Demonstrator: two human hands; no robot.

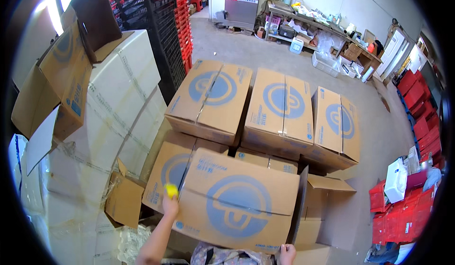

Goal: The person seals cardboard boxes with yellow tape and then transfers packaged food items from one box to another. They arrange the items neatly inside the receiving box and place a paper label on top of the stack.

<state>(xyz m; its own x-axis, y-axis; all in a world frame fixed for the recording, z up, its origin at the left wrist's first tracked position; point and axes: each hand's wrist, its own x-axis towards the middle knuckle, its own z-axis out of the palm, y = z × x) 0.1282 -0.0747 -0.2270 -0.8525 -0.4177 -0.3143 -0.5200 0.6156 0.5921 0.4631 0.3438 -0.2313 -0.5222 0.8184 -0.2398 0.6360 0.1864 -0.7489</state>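
A closed cardboard box (245,172) with a blue round mushroom emblem lies before me, tilted, with tape along its middle seam. My left hand (170,204) is at its left edge, holding a small yellow object (171,191) whose kind I cannot make out. At the near right corner of the same box, my right hand (287,253) grips the edge with bent fingers. Partly covered by this box is another printed carton (163,172) to its left. An open cardboard box (320,208) with raised flaps stands directly to the right.
Several taped cartons (209,98) stand in a row beyond. White foam boxes (117,87) are stacked on the left, with an open carton (71,73) on top. Black crates (163,34) rise behind them. Red crates (401,215) line the right; a cluttered workbench (302,16) runs along the wall.
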